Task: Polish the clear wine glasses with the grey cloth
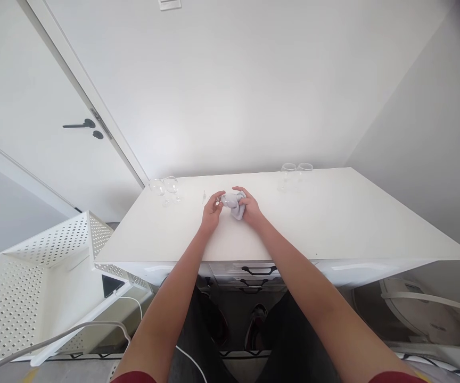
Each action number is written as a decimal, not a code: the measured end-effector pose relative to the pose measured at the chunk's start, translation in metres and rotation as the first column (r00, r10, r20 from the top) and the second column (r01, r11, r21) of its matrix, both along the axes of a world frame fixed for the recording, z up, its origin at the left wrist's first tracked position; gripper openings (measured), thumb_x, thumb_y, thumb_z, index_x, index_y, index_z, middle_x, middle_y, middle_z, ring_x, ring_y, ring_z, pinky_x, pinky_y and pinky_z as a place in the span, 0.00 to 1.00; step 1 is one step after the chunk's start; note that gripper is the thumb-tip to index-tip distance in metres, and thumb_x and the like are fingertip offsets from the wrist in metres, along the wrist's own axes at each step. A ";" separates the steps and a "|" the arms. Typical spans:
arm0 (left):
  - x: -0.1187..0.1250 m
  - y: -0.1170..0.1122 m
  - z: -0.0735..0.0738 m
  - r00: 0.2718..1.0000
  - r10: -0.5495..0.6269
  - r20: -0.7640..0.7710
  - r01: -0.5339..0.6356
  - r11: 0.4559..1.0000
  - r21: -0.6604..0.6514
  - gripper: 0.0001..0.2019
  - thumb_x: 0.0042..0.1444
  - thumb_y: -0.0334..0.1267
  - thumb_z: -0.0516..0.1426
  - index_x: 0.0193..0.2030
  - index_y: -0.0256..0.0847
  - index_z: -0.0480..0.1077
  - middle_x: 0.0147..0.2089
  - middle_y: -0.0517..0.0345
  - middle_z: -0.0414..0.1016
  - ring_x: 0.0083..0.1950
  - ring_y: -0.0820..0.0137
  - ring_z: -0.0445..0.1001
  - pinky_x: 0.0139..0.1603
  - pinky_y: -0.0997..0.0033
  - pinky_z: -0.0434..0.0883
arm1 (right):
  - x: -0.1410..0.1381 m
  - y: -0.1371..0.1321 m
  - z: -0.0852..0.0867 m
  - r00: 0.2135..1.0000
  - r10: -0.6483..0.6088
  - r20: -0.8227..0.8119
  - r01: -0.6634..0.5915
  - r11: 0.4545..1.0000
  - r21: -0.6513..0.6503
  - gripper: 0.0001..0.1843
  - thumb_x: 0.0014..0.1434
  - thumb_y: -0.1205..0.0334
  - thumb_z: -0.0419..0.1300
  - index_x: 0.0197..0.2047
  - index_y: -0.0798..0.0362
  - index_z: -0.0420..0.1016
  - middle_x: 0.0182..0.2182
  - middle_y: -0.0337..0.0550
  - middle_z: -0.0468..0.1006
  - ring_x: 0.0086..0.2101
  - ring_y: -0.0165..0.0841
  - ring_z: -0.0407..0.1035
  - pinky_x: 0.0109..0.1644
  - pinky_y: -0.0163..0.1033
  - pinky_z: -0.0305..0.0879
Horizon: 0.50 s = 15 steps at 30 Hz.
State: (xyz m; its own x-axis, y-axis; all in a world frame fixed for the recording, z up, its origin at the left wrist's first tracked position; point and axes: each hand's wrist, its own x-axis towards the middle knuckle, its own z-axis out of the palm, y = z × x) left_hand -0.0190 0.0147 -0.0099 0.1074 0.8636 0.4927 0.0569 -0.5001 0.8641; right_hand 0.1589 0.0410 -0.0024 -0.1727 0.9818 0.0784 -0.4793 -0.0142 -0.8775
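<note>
My left hand (212,210) grips a clear stemmed glass (229,200) near its stem end, and the glass lies sideways between both hands. In my right hand (251,207) is a pale grey cloth (238,212), pressed to the bowl end of the glass. Part of the bowl is hidden by cloth and fingers. Both hands are just above the white tabletop (321,223). Left of my left hand, a small clear object (204,196) is too faint to name.
Two clear stemmed glasses, one of them this glass (171,185), stand at the left back. Two more, including this glass (304,168), stand at the right back. A white perforated cart (18,298) with a cable (94,323) is at the left. Drawers with dark handles (259,271) sit below.
</note>
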 end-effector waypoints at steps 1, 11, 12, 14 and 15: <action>0.000 0.001 -0.001 1.000 0.013 -0.003 -0.013 1.000 -0.001 0.20 0.67 0.48 0.58 0.63 0.48 0.71 0.64 0.47 0.72 0.63 0.58 0.71 0.59 0.56 0.72 | 0.000 -0.001 0.000 0.999 -0.018 0.026 0.018 1.000 0.004 0.33 0.36 0.67 0.56 0.50 0.47 0.75 0.28 0.34 0.64 0.28 0.32 0.61 0.30 0.35 0.58; -0.002 0.000 -0.001 0.976 0.211 0.059 -0.201 0.969 -0.144 0.13 0.70 0.51 0.52 0.48 0.46 0.71 0.52 0.52 0.74 0.49 0.65 0.73 0.50 0.62 0.73 | -0.009 -0.015 0.006 0.983 0.035 0.181 -0.059 0.990 0.127 0.32 0.42 0.67 0.57 0.53 0.44 0.74 0.29 0.34 0.68 0.30 0.32 0.66 0.35 0.38 0.68; -0.002 0.000 -0.001 0.982 0.173 0.075 -0.162 0.978 -0.133 0.12 0.70 0.49 0.52 0.49 0.47 0.71 0.55 0.51 0.74 0.53 0.64 0.73 0.53 0.61 0.73 | -0.009 -0.014 0.006 0.993 0.051 0.110 -0.060 0.996 0.073 0.34 0.41 0.67 0.57 0.54 0.44 0.73 0.31 0.34 0.69 0.30 0.33 0.68 0.36 0.40 0.70; -0.002 0.000 -0.002 0.993 0.090 0.077 -0.082 0.992 -0.098 0.12 0.68 0.45 0.54 0.54 0.47 0.71 0.61 0.50 0.73 0.60 0.61 0.72 0.58 0.58 0.73 | -0.007 -0.011 0.005 0.998 0.055 -0.027 -0.055 0.998 -0.018 0.36 0.40 0.68 0.58 0.56 0.43 0.71 0.32 0.35 0.70 0.30 0.34 0.70 0.37 0.44 0.73; -0.002 0.000 -0.002 0.996 0.060 0.066 -0.055 0.996 -0.077 0.13 0.67 0.45 0.55 0.56 0.47 0.70 0.63 0.49 0.72 0.61 0.60 0.71 0.59 0.57 0.72 | -0.006 -0.009 0.004 0.996 0.052 -0.072 -0.055 0.997 -0.045 0.36 0.39 0.68 0.58 0.56 0.43 0.70 0.33 0.35 0.70 0.30 0.35 0.71 0.37 0.45 0.74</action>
